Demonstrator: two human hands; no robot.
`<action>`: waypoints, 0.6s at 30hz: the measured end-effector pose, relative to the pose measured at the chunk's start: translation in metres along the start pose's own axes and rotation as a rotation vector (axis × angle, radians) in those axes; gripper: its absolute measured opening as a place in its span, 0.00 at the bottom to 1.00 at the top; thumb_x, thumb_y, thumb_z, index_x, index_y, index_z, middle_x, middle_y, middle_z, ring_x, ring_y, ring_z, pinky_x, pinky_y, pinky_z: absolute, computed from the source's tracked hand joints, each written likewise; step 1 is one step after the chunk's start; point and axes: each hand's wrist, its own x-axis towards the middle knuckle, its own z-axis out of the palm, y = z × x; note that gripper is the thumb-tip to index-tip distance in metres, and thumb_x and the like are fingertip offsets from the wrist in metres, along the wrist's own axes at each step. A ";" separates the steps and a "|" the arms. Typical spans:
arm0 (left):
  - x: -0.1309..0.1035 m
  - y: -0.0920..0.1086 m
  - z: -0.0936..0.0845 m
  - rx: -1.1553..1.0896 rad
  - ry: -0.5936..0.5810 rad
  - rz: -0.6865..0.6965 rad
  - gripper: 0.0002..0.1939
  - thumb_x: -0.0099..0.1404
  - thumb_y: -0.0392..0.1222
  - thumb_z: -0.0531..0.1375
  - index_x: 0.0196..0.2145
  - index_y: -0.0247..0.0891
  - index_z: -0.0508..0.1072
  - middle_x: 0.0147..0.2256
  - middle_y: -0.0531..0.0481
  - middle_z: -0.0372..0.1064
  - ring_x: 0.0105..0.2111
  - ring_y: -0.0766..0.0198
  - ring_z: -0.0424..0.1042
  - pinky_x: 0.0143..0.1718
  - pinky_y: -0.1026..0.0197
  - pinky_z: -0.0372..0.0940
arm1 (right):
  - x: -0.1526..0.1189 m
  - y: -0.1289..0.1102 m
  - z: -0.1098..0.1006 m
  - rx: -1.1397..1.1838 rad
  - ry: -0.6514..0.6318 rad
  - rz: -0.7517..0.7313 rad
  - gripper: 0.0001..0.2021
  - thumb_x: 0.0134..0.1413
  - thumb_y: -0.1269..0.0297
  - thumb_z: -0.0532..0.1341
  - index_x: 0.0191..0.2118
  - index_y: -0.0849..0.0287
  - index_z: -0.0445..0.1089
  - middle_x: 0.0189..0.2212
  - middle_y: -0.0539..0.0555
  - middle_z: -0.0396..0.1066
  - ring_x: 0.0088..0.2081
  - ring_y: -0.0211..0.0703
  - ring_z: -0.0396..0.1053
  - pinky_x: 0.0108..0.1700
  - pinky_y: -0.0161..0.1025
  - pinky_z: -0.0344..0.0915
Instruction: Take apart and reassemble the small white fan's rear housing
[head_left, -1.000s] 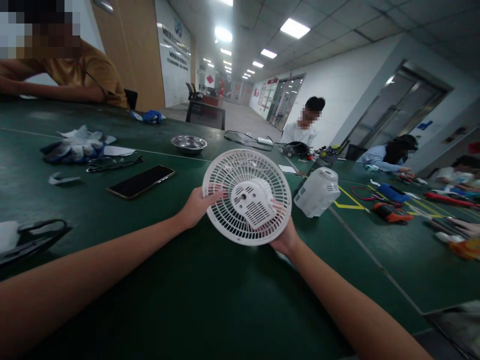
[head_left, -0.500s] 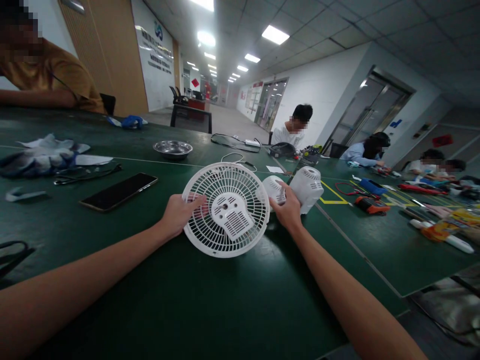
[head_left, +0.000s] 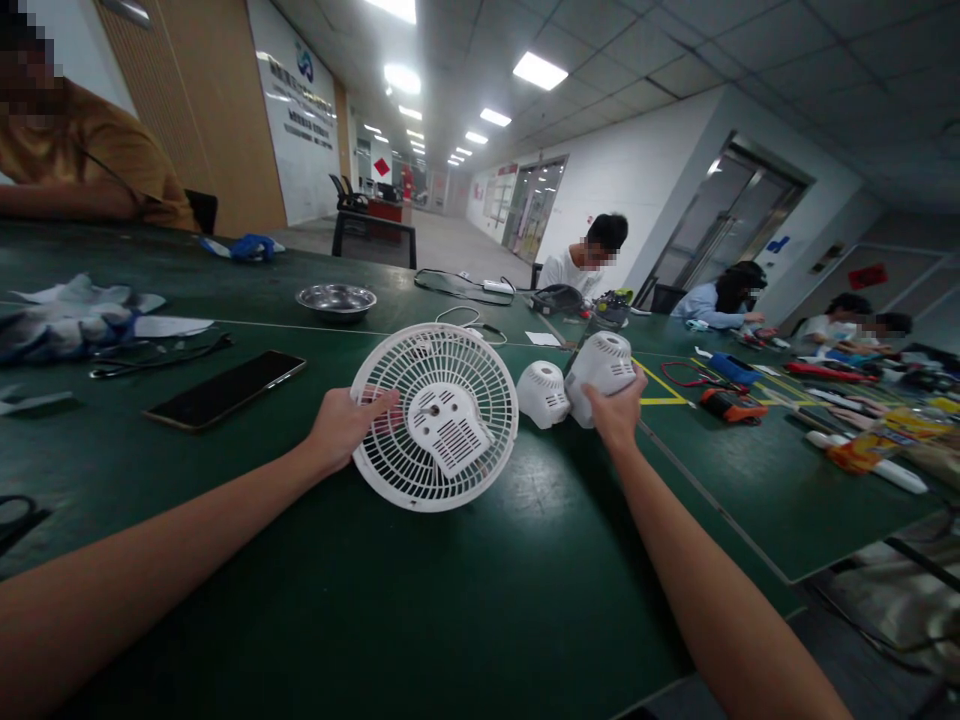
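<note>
My left hand [head_left: 341, 428] grips the left rim of a round white fan grille [head_left: 435, 495], thumb in front and fingers seen through the bars. The grille is tilted up above the green table, its slotted centre plate [head_left: 452, 430] facing me. To its right, my right hand [head_left: 619, 405] is closed round the lower part of a large white vented housing [head_left: 606, 362]. A smaller white domed piece [head_left: 543, 393] stands between the grille and that housing, close against the housing.
On the green table [head_left: 360, 620], a phone [head_left: 225, 390] and gloves [head_left: 71, 320] lie left. A metal bowl [head_left: 336, 299] and a cable [head_left: 461, 285] are behind. An orange meter [head_left: 733, 405] and a bottle [head_left: 885, 438] lie right. Several people sit around.
My right hand has left the smaller domed piece and moved right to take hold of the larger housing. The grille, still in my left hand, sits slightly further left in view.
</note>
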 end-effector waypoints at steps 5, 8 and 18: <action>-0.002 0.001 0.000 -0.004 -0.015 0.003 0.11 0.59 0.42 0.72 0.39 0.36 0.81 0.36 0.43 0.83 0.35 0.52 0.83 0.38 0.51 0.78 | 0.005 0.015 0.011 0.033 -0.047 0.163 0.41 0.31 0.47 0.75 0.53 0.57 0.64 0.50 0.68 0.76 0.51 0.65 0.74 0.57 0.58 0.67; -0.004 0.005 0.003 0.007 0.000 0.011 0.09 0.61 0.41 0.71 0.37 0.35 0.81 0.35 0.43 0.83 0.33 0.54 0.83 0.37 0.52 0.78 | 0.004 0.006 0.007 0.033 0.041 0.162 0.39 0.35 0.46 0.74 0.53 0.58 0.64 0.51 0.69 0.76 0.52 0.66 0.74 0.58 0.59 0.67; -0.005 0.007 0.006 -0.027 0.006 0.026 0.06 0.61 0.39 0.70 0.35 0.34 0.81 0.33 0.44 0.82 0.32 0.55 0.82 0.36 0.54 0.77 | -0.009 -0.056 0.009 0.237 0.150 -0.071 0.37 0.40 0.46 0.74 0.53 0.59 0.65 0.50 0.67 0.77 0.48 0.60 0.77 0.51 0.51 0.71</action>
